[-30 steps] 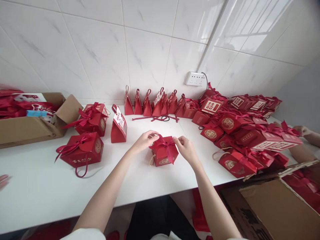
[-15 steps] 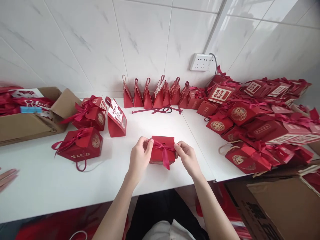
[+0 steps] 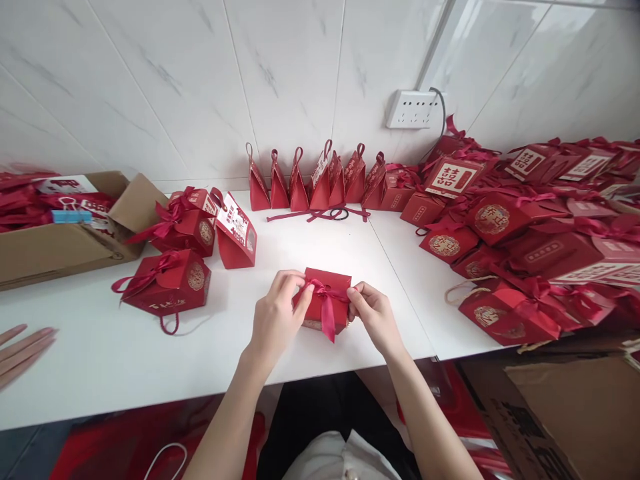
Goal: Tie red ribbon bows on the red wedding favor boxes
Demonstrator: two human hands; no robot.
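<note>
A small red gift box [image 3: 334,277] stands on the white table directly in front of me. Across its front runs a dark pink ribbon [image 3: 327,319] tied in a bow, one tail hanging down. My left hand [image 3: 281,310] pinches the ribbon between thumb and fingers at the box's left side. On the right side, my right hand [image 3: 373,312] is closed on the ribbon's other loop. Part of the box's sides is hidden behind my fingers.
Red boxes with bows [image 3: 175,283] and a house-shaped box [image 3: 236,233] sit at left, beside an open cardboard carton [image 3: 55,257]. Several small house-shaped boxes [image 3: 299,190] line the wall near loose ribbons [image 3: 320,215]. Many gift boxes [image 3: 505,260] pile at right. Another person's hand [image 3: 25,353] rests far left.
My left hand has shifted slightly left and down along the ribbon. The other person's hand has come further into view at the left. My view has turned slightly.
</note>
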